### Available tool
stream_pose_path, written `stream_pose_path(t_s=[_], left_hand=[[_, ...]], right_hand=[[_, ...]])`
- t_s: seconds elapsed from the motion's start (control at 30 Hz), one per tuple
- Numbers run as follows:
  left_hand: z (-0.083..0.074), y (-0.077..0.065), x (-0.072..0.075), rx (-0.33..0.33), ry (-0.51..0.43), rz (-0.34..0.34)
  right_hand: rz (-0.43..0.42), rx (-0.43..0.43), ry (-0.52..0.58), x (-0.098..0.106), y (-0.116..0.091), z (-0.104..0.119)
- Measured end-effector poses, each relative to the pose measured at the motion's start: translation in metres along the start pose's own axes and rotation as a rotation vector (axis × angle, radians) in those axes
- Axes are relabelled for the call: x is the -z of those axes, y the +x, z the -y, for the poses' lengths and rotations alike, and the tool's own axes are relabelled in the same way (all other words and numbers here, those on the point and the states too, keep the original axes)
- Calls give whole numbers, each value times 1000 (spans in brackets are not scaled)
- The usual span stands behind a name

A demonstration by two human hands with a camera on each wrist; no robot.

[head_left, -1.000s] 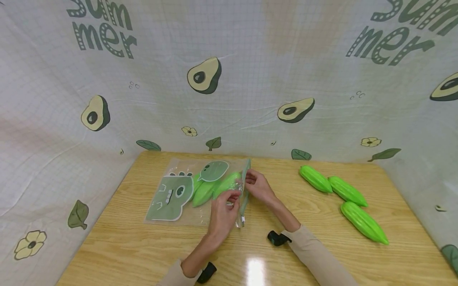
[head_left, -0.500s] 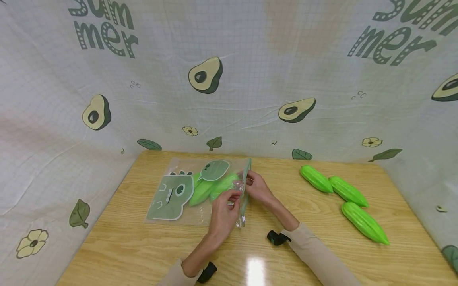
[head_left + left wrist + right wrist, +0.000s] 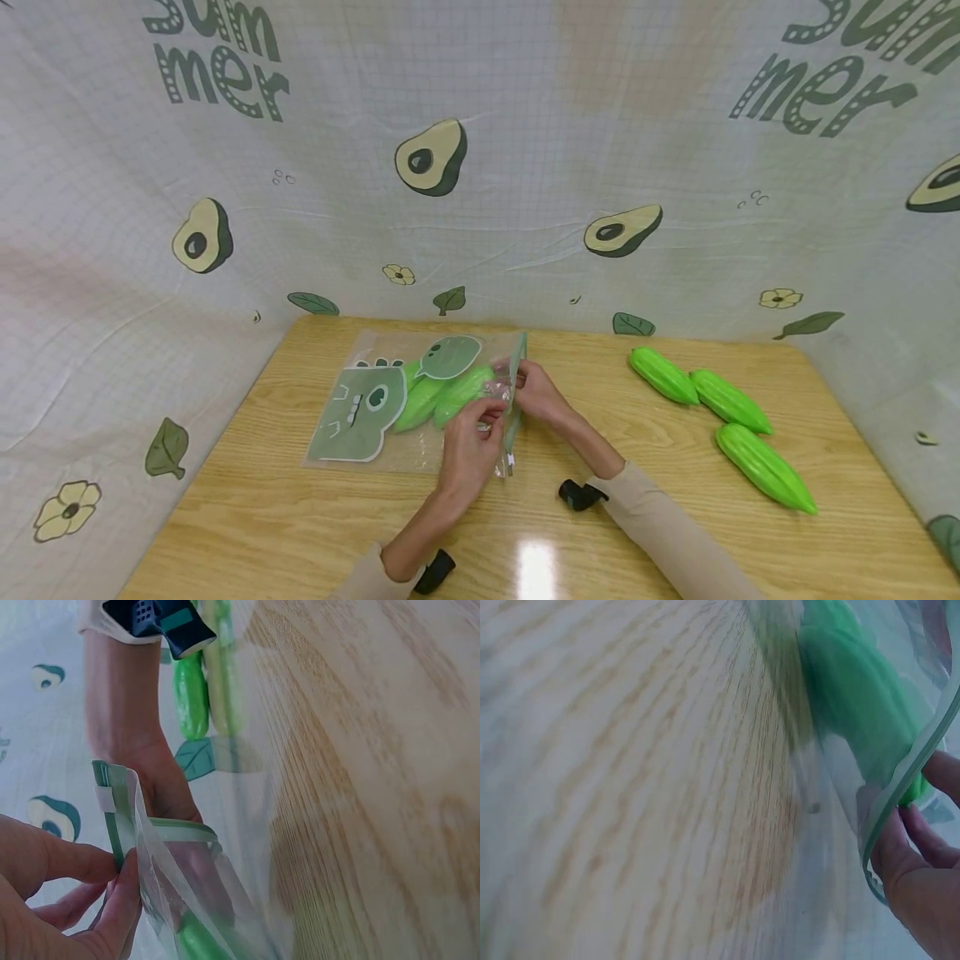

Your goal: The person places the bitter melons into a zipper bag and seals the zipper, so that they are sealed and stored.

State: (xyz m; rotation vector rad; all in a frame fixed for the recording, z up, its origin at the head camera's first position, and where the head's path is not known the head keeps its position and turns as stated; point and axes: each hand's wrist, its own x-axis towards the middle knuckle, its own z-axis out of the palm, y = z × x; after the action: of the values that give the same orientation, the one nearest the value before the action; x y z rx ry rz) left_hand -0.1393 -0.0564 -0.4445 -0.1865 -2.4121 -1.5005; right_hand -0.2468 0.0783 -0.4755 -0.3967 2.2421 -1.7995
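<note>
Head view, the bag: here it is, a clear zip bag [image 3: 352,433] with a green dinosaur print, flat on the wooden table [image 3: 315,525], its mouth turned to the person's right.
Head view, in the bag: green ribbed vegetables [image 3: 465,392], side by side behind the clear film, partly covered by the printed speech bubble.
Head view, left hand: the left hand [image 3: 472,446] is at the near part of the mouth, fingertips pinched together on the film.
Head view, right hand: and the right hand [image 3: 542,392] comes in from the other side, its fingers past the green rim!
Head view, loose trio: three more on the table, well apart from the bag, an upper vegetable [image 3: 663,375], a middle vegetable [image 3: 729,400] and a lower vegetable [image 3: 765,467].
Head view, backdrop: a pale curtain [image 3: 525,183] with avocados and "summer" lettering.
Left wrist view, the pinch: thumb and finger nip the bag's edge just beside the white slider [image 3: 106,799]; the mouth gapes, the other hand inside.
Right wrist view, the fingertips: right there, touching a vegetable's tip inside the bag; gripping or only pressing, I can't tell.
</note>
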Motion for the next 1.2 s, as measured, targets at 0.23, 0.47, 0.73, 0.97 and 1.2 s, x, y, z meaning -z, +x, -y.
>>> stream_pose_path(t_s=[0.23, 0.47, 0.73, 0.97, 1.2], left_hand=[[0, 0, 0, 4, 3, -5], [1, -1, 1, 0, -13, -4], [0, -1, 1, -9, -12, -13], [0, -1, 0, -18, -12, -16], [0, -1, 1, -16, -14, -13]], right_hand=[[44, 11, -44, -1, 0, 0], [62, 46, -90, -3, 1, 1], [98, 132, -150, -5, 2, 1], [101, 171, -173, -5, 3, -2], [114, 200, -170, -7, 5, -2]])
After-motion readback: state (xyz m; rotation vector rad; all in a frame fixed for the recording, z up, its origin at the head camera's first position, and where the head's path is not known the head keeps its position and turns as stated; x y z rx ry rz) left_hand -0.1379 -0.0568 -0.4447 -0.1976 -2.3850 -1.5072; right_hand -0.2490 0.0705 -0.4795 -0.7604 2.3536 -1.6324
